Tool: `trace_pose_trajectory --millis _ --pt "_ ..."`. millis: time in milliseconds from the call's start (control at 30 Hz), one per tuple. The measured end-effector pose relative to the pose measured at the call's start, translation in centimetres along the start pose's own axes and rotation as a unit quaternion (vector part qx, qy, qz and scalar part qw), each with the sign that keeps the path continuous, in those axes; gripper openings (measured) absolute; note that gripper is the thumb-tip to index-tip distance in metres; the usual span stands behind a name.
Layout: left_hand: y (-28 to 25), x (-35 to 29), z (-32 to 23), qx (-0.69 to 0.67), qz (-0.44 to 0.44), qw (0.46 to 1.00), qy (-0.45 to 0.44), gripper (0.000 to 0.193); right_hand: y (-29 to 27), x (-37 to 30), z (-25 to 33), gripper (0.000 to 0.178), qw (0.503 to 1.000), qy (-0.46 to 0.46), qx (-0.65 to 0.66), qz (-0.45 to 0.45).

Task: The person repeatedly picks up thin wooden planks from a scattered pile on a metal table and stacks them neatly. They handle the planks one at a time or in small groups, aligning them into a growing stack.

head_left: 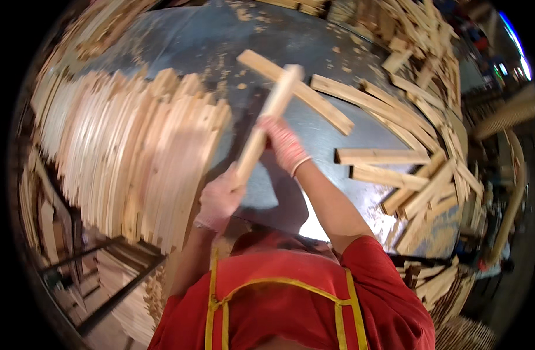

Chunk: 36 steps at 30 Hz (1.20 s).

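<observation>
Both my gloved hands are closed around one pale wooden strip (pixel 271 112), held tilted above the metal table. My left hand (pixel 219 198) grips its near end. Farther up, around its middle, is my right hand (pixel 282 143). The strip's far end looks smeared by motion. Beyond it, another wooden strip (pixel 323 105) lies slantwise on the table. To the left of my hands, a wide row of wooden strips (pixel 133 146) lies side by side.
The grey metal table (pixel 180 38) carries scattered wood chips. Loose strips (pixel 384 157) lie at the right, running into a jumbled wood pile (pixel 428 58) at the far right. A dark metal frame (pixel 112 303) stands low at the left beside stacked wood.
</observation>
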State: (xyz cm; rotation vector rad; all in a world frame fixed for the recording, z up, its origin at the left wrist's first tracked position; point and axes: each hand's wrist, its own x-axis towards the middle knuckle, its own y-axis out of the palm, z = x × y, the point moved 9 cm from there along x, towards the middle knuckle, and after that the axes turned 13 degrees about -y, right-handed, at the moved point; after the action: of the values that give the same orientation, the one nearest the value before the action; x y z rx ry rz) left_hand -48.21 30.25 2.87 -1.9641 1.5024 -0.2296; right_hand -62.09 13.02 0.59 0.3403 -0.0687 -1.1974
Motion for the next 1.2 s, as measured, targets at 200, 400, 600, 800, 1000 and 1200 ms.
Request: trace_pose_trajectory --millis 200,400,600,800,1000,1200 --pt "-3.0 -4.3 9.1 0.357 -0.147 0.921 0.049 0.055 -16.6 -3.3 5.3 0.077 0.754 -0.036 -0.649 0.095" --pt "-2.2 -0.8 9.7 0.5 -0.159 0.851 -0.03 0.081 -36.4 -5.4 8.6 0.058 0.508 0.102 -0.843 0.145" --pt "8.8 0.6 -6.6 0.36 -0.069 0.916 0.16 0.093 -29.3 -6.8 7.7 0.065 0.554 0.04 -0.786 0.272" --pt "21.9 1.1 -13.3 0.397 0.139 0.892 0.167 0.104 -46.5 -10.1 20.4 0.073 0.703 -0.083 -0.699 -0.107" --pt "23.4 2.3 -9.1 0.43 0.188 0.878 0.094 0.098 -63.6 -17.4 17.9 0.075 0.605 0.213 -0.735 -0.218" --pt "17.3 -0.3 -5.5 0.11 0.252 0.956 -0.1 0.078 -46.2 -12.6 13.2 0.062 0.855 0.074 -0.505 -0.09"
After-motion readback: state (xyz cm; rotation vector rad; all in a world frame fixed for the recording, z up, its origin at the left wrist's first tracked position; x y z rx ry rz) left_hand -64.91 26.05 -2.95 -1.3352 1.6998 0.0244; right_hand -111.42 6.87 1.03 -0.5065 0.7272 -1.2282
